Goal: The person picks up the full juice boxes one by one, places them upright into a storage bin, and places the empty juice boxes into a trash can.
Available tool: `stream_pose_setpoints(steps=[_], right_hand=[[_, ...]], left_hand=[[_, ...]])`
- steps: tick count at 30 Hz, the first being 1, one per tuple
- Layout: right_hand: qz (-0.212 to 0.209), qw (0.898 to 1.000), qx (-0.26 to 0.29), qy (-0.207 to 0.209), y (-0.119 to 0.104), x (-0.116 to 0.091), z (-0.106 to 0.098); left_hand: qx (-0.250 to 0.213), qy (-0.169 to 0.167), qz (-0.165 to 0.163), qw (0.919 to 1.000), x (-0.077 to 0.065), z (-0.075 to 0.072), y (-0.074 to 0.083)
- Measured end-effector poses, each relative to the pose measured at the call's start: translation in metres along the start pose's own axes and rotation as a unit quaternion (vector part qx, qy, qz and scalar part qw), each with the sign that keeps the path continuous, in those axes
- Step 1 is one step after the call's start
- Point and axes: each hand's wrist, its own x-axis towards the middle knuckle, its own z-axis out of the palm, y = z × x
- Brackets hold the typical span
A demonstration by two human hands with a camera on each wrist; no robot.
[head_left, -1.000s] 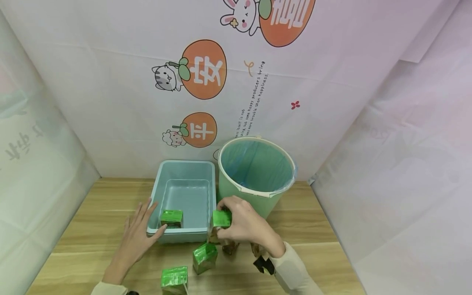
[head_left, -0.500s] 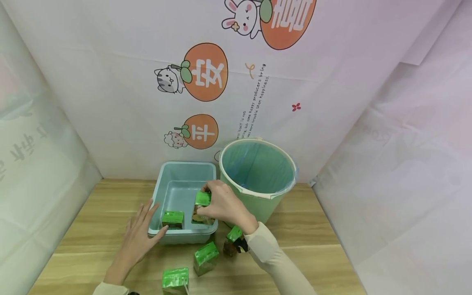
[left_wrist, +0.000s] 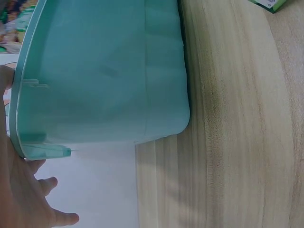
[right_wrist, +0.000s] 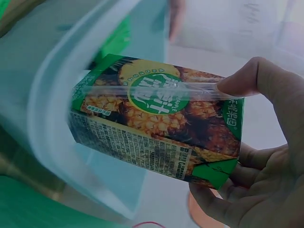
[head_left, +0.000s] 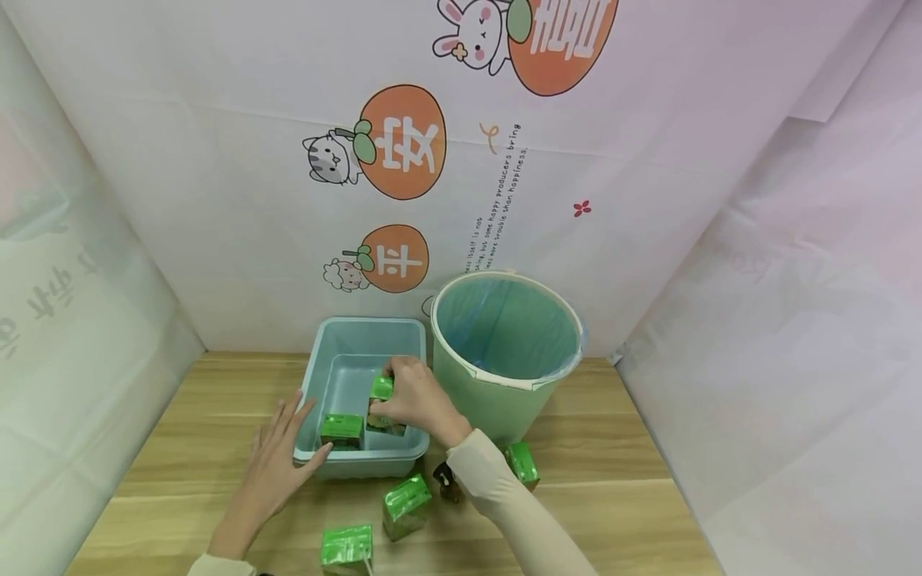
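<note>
My right hand [head_left: 418, 400] grips a green-topped juice box [head_left: 382, 416] inside the light blue plastic bin [head_left: 360, 456], over its right side. In the right wrist view the juice box has pineapple pictures and a straw in clear wrap, with the thumb on one face and fingers beneath. Another juice box [head_left: 342, 428] stands in the bin's near left corner. My left hand [head_left: 277, 460] rests at the bin's front left corner, fingers spread along the outside and the thumb at the front rim. The left wrist view shows the bin's outer wall [left_wrist: 109, 71].
Several more juice boxes stand on the wooden table: one nearest me [head_left: 347, 549], one before the bin [head_left: 406, 506], one to the right [head_left: 522, 464]. Another is mostly hidden by my right wrist. A tall green bucket [head_left: 475, 400] with a liner stands right of the bin.
My right hand has carried the juice box leftward from outside the bin's right edge, over the rim and into it. The left hand has stayed at the bin's corner.
</note>
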Motion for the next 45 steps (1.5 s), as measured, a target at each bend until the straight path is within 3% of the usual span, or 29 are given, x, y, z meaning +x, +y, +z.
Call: stream_pose_setpoints(steps=[12, 19, 30, 45], right_hand=[[0.024, 0.997, -0.056, -0.047, 0.018, 0.008, 0.046], [0.039, 0.995, -0.057, -0.073, 0.024, 0.011, 0.063], [0.051, 0.991, -0.081, -0.091, 0.035, 0.005, 0.079], [0.062, 0.988, -0.102, -0.102, 0.037, 0.010, 0.084]], left_hand=[[-0.003, -0.004, -0.004, 1.0000, -0.001, 0.001, 0.000], [-0.010, 0.003, -0.005, 0.9999, -0.002, 0.003, -0.001], [-0.006, -0.001, -0.002, 1.0000, -0.002, 0.005, -0.002], [-0.013, 0.002, -0.004, 0.9999, 0.000, 0.004, -0.004]])
